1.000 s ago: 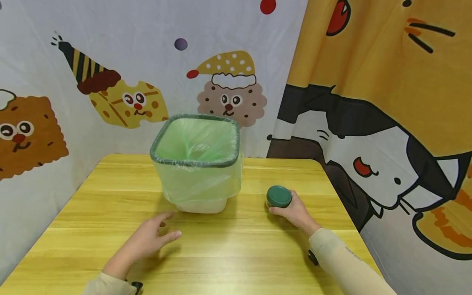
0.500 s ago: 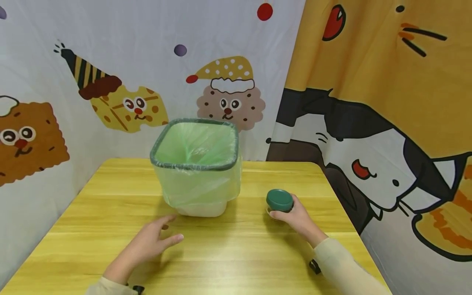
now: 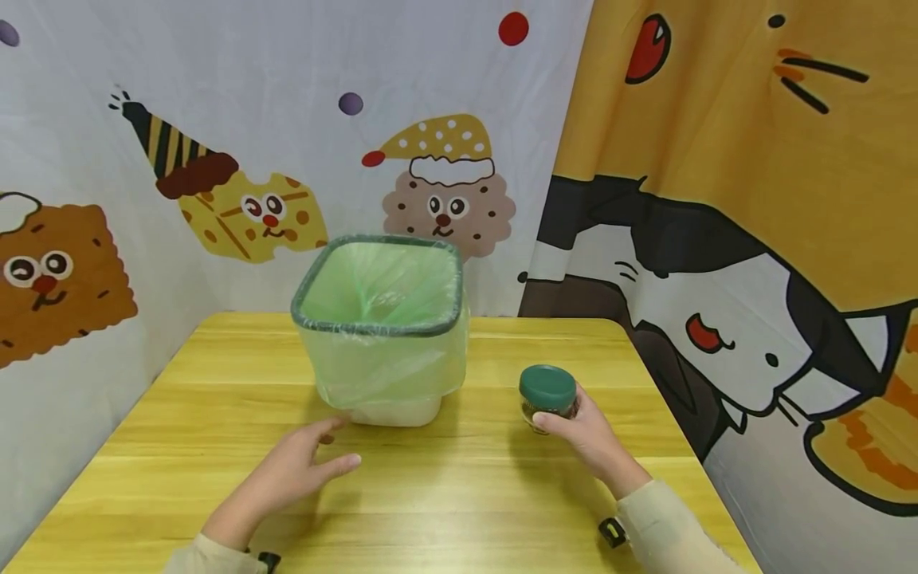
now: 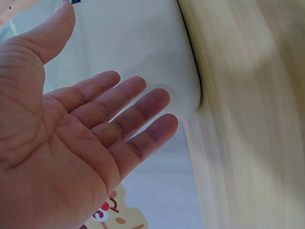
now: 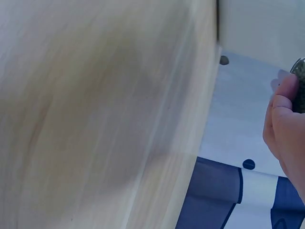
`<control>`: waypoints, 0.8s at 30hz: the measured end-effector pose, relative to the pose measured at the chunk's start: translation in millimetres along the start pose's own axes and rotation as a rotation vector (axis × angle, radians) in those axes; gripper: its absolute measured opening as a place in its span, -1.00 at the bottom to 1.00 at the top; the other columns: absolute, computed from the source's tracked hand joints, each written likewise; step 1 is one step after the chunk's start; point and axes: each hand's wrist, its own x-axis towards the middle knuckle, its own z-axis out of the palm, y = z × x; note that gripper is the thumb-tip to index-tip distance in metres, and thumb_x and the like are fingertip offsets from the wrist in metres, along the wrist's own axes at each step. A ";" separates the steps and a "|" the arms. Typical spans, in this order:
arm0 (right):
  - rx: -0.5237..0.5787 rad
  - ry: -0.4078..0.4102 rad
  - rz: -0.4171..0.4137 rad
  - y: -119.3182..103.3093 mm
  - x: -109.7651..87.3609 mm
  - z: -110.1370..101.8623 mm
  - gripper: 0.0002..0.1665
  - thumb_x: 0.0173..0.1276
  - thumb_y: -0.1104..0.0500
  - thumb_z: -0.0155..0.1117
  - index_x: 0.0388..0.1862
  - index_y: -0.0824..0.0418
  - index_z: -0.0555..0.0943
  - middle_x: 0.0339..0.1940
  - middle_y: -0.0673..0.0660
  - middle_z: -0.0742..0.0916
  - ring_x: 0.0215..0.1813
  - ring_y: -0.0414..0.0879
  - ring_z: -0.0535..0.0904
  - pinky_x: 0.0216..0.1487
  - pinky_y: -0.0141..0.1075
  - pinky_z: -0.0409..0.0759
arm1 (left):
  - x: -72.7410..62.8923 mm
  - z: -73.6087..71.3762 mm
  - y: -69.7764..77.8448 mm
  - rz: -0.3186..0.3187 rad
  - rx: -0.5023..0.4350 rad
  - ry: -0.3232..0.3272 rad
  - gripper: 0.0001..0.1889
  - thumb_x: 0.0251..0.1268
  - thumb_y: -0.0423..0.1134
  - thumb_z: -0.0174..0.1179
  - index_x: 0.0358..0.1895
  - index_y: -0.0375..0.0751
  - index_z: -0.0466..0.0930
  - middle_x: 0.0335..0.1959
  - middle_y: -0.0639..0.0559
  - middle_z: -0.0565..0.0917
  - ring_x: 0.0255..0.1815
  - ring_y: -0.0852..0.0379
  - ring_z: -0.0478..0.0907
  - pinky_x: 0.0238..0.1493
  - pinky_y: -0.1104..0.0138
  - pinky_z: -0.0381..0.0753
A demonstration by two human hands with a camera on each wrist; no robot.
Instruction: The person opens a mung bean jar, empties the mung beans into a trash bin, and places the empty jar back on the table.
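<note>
My right hand [image 3: 598,442] grips a small clear jar [image 3: 531,410] with a dark green lid [image 3: 548,386], thumb across its near side. The jar is held close over the table, to the right of a square bin. At the right edge of the right wrist view, part of the jar [image 5: 300,81] shows dark green contents behind the thumb. My left hand [image 3: 287,474] holds nothing, its fingers spread and relaxed, beside the bin's near left base. The left wrist view shows that hand [image 4: 71,138] palm-on, with the white bin wall [image 4: 162,52] behind its fingers.
The white bin [image 3: 402,411] stands mid-table, lined with a pale green bag [image 3: 387,367] folded over its dark green rim [image 3: 373,328]. Under everything is a yellow wood-grain table [image 3: 430,510]. Printed cartoon curtains [image 3: 251,48] hang behind and at the right.
The jar in my right hand has tilted slightly and shifted a little to the right, showing more of its clear side. My left hand is nearly still. The whole view has shifted slightly down.
</note>
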 end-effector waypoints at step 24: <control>0.412 -0.421 -0.207 -13.2 -9.5 9.7 -0.45 0.71 0.11 0.15 0.57 0.12 0.34 0.42 -0.05 0.67 0.40 -0.21 0.60 0.43 -0.29 0.61 | 4.9 -5.7 43.5 0.177 -0.043 0.070 -0.40 0.47 0.16 0.35 0.39 -0.14 0.62 0.24 -0.02 0.77 0.08 0.04 0.74 0.09 0.16 0.77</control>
